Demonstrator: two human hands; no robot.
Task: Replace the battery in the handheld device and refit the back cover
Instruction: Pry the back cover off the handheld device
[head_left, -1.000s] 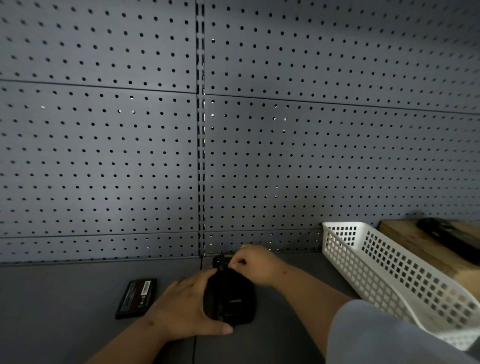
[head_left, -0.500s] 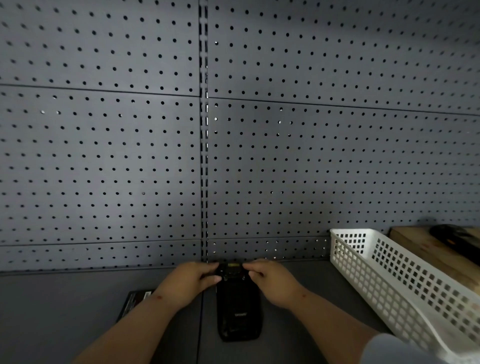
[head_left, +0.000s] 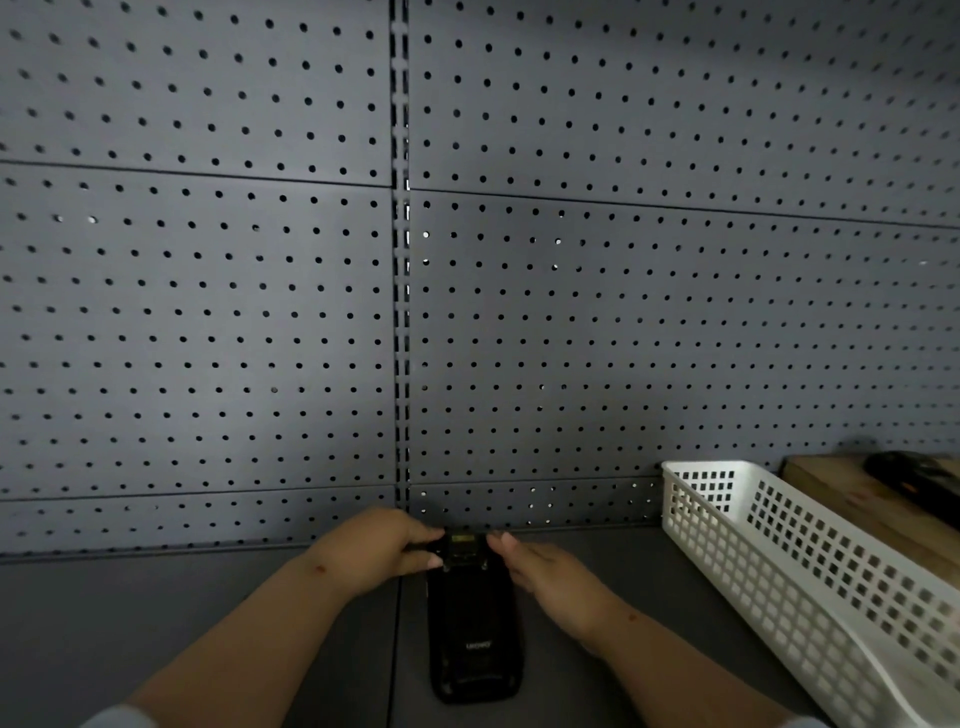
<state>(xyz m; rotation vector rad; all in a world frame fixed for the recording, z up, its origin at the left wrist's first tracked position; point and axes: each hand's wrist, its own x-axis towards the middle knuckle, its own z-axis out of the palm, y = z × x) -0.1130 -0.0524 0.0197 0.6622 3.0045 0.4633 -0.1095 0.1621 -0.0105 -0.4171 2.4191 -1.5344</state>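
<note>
The black handheld device (head_left: 474, 623) lies back-up on the grey shelf, its long axis pointing away from me, with the back cover on it. My left hand (head_left: 373, 551) pinches the far left corner of the device with thumb and fingers. My right hand (head_left: 550, 574) rests just right of the device's far end, fingers extended and slightly apart, fingertips touching or nearly touching its top right corner. The loose battery seen earlier at the left is hidden behind my left forearm.
A white perforated plastic basket (head_left: 810, 577) stands at the right. Behind it a wooden box (head_left: 852, 499) carries another dark device (head_left: 914, 478). A grey pegboard wall (head_left: 260, 312) rises right behind the device.
My left hand moved from the device's side to its far left corner. My right hand opened and slid off the device's top to its right. The view dropped, hiding the loose battery.
</note>
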